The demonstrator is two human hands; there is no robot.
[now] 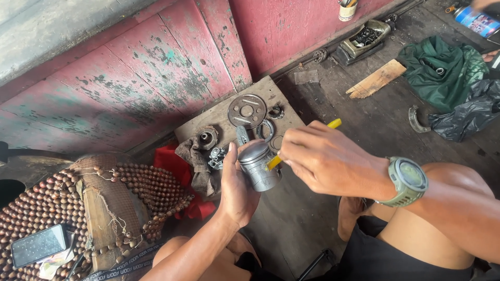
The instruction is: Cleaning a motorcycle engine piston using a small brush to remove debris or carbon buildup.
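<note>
My left hand [237, 187] grips a grey metal piston [259, 165], upright, ring grooves near its top. My right hand [325, 158], with a green watch [408, 179] on the wrist, holds a yellow-handled tool [333, 124] whose end meets the piston's side. Just behind the piston, a wooden board [221, 117] carries a round perforated metal plate [247, 111], a small hub-like part [208, 138], rings, and small nuts [216, 156], beside a dirty rag [195, 161].
A beaded seat cover [104, 200] with a phone [40, 244] lies at left. A red painted wall [156, 67] runs behind. On the wooden floor: a green cloth [442, 70], a black bag [469, 112], a wood scrap [376, 79], a metal tray of parts [367, 37], a spray can [476, 21].
</note>
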